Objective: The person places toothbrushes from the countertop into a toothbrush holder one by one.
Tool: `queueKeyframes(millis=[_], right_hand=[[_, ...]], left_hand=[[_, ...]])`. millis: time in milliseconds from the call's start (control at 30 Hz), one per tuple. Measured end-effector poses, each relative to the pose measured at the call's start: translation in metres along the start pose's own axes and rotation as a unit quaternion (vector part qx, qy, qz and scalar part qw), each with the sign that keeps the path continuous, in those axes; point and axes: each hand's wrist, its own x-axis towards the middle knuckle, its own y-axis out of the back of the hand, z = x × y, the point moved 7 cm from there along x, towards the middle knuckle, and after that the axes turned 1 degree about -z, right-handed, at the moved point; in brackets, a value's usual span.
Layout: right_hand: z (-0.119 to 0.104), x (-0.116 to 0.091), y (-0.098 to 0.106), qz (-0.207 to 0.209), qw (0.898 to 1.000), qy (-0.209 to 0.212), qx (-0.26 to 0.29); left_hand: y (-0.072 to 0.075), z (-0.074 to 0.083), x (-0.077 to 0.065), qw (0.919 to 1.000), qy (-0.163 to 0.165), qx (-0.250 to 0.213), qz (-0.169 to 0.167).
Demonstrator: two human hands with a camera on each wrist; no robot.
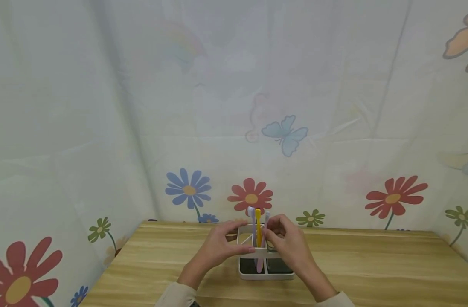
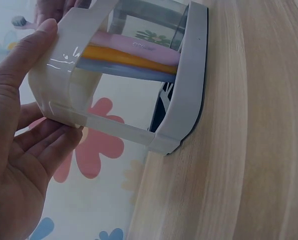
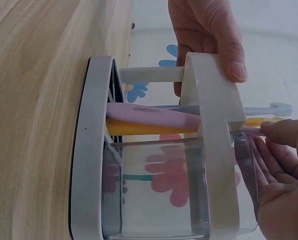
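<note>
A white toothbrush holder (image 1: pixel 266 276) with a dark base tray stands on the table. My left hand (image 1: pixel 217 244) grips its upper frame from the left, thumb in front and fingers behind. Three toothbrushes stand in one upper compartment with their handles down on the base: a pink one (image 3: pixel 153 114), a yellow one (image 1: pixel 258 224) and a bluish-purple one (image 2: pixel 124 70). With thumb and fingers, my right hand (image 1: pixel 289 241) pinches the pink toothbrush near its neck, just above the frame. A clear cup (image 3: pixel 153 195) sits in the holder's right compartment, beside the right hand.
The holder stands on a wood-grain table (image 1: pixel 372 264). Behind and to the left hangs a pale curtain (image 1: pixel 218 106) printed with flowers and butterflies. The table's far edge lies close to the curtain.
</note>
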Motion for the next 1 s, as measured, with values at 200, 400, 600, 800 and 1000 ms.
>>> queueKeyframes(millis=[200, 400, 600, 800, 1000], right_hand=[[0.0, 0.001, 0.0, -0.006, 1.0, -0.006, -0.003], [0.0, 0.002, 0.003, -0.01, 1.0, -0.016, -0.005], [0.001, 0.002, 0.004, -0.017, 1.0, -0.022, -0.008], [0.002, 0.003, 0.01, -0.015, 1.0, -0.021, -0.001], [0.001, 0.005, 0.025, -0.006, 1.0, -0.011, -0.011]], left_hand=[[0.0, 0.0, -0.001, 1.0, -0.002, -0.002, 0.0], [0.0, 0.001, 0.0, 1.0, -0.006, -0.006, 0.0], [0.0, 0.0, 0.0, 1.0, -0.007, -0.004, 0.001], [0.0, 0.001, 0.0, 1.0, -0.007, -0.004, 0.0], [0.0, 0.002, -0.001, 1.0, -0.007, 0.002, 0.0]])
